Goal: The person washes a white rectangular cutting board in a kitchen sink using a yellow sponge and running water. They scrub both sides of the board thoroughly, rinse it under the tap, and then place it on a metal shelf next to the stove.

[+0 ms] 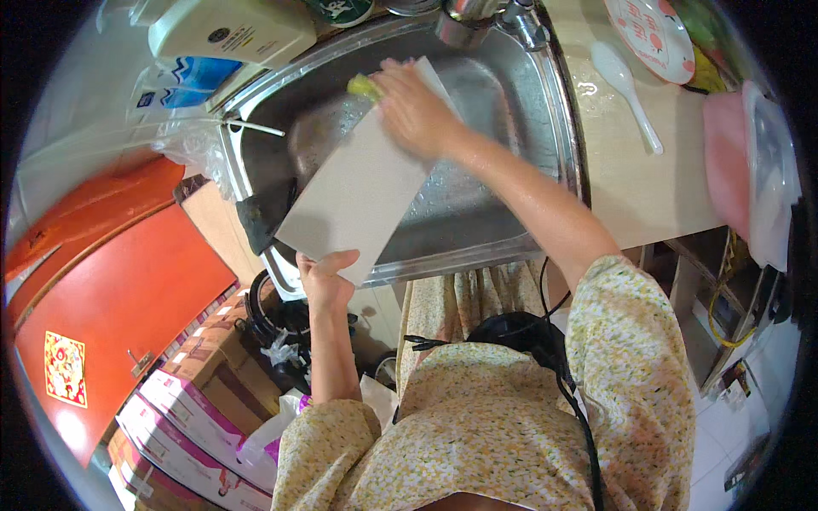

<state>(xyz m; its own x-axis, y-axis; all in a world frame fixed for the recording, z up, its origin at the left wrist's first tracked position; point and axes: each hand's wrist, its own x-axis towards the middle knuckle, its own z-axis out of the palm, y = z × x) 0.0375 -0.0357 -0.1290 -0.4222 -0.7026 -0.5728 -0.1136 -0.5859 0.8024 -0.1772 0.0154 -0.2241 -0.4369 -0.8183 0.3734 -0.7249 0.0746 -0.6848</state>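
A pale rectangular board [364,185] slants across a stainless steel sink [492,204], its near end reaching over the front rim. My left hand [327,276] grips the board's near end, the thumb lying on its upper face. Near the far end, my right hand [418,115] presses a yellow-green sponge [364,88] against the board. Most of the sponge is hidden under the fingers. Water drops speckle the sink floor below.
A faucet [466,22] stands behind the sink. On the right counter lie a white spoon [623,89], a patterned plate [655,38] and a pink container [725,160]. A large jug [230,35] stands back left. Cardboard boxes [223,364] are stacked by a red door [128,306].
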